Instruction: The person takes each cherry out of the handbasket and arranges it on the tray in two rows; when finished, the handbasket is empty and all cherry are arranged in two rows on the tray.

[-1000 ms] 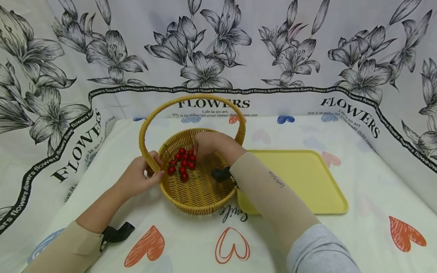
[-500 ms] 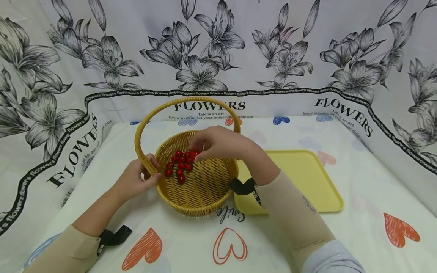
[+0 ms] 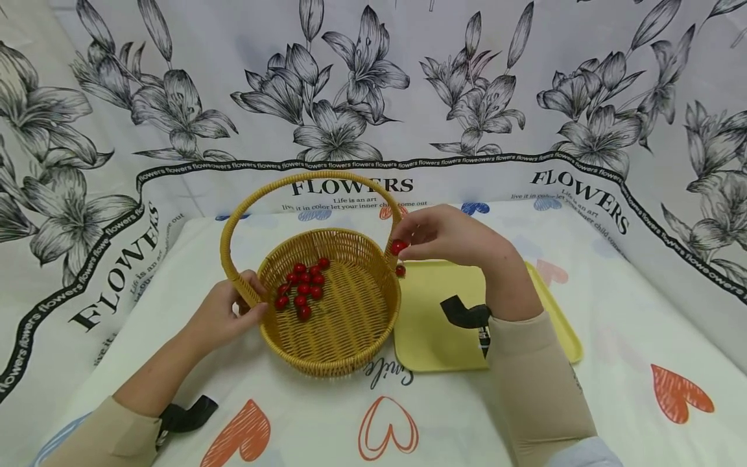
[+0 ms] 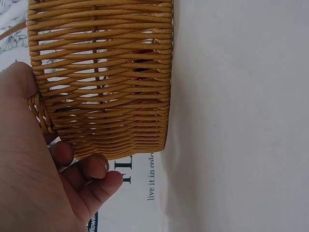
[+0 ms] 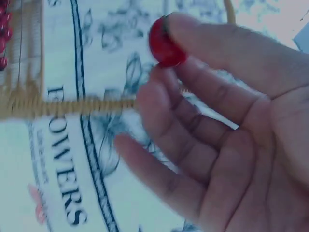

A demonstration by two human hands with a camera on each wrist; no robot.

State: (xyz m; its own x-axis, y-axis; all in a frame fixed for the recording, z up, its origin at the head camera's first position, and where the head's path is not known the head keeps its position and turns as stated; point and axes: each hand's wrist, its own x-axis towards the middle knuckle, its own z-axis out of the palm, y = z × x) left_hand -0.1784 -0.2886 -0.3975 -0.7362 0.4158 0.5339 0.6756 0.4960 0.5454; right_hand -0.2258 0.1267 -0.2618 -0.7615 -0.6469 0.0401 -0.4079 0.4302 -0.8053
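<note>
A round yellow wicker basket (image 3: 329, 368) with a tall arched handle stands on the table. My left hand (image 3: 224, 312) grips its left side at the foot of the handle; the left wrist view shows the thumb at the rim and fingers around the handle base. Inside lie several glossy red cherries (image 3: 303, 290), grouped at the left. Beside the handle's right leg, my right hand (image 3: 458, 237) pinches a red cherry (image 5: 164, 43) between thumb and fingertips. Just below the fingers hangs a second cherry (image 3: 400, 270), over the edge of a yellow tray (image 3: 432, 353).
The flat tray lies immediately right of the basket, partly hidden by my right forearm. A white tablecloth (image 3: 315, 428) with printed hearts covers the table. Behind it rises a floral curtain (image 3: 443, 149). The basket handle (image 3: 318, 174) arches high above the bowl.
My right hand has lifted out of the basket and moved right past its rim, carrying the cherries. My left hand keeps its grip on the basket. The view has shifted slightly.
</note>
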